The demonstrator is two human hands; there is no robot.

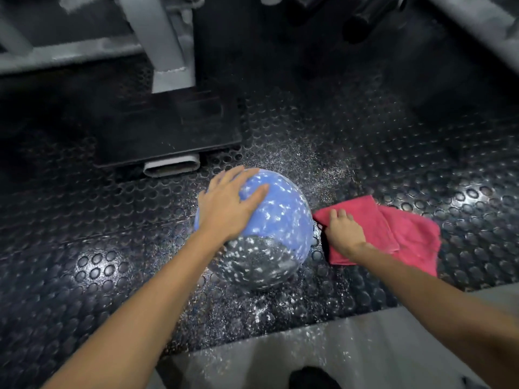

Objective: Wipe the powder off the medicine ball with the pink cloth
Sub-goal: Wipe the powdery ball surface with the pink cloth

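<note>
Item one, the ball [283,211]: blue above, dark grey below, blotched all over with white powder [262,269], sitting on the studded black mat [421,164] directly ahead of you. Item two, your left hand [227,204]: laid flat on the ball's upper left side, fingers straight and spread, thumb reaching across the top, curling round nothing. Item three, the cloth [404,234]: pink, folded in loose layers, lying on the mat just right of the ball, its nearest corner almost touching the ball's side. Item four, your right hand [344,233]: on the cloth's ball-side edge, knuckles up, fingers bent down into the fabric and gripping it; the cloth is still flat on the mat and has not been brought to the ball. Item five, loose powder: scattered on the mat beyond the ball and to its right, and again on the mat between the ball and you. Item six, a grey metal frame [165,51]: standing beyond the ball to the left, its upright rising over a flat black base [168,130], with an open grey tube end [172,165] showing under that base, near the ball's far side. Item seven, pale grey fabric [337,349]: on your side of the ball, flecked with powder.
</note>
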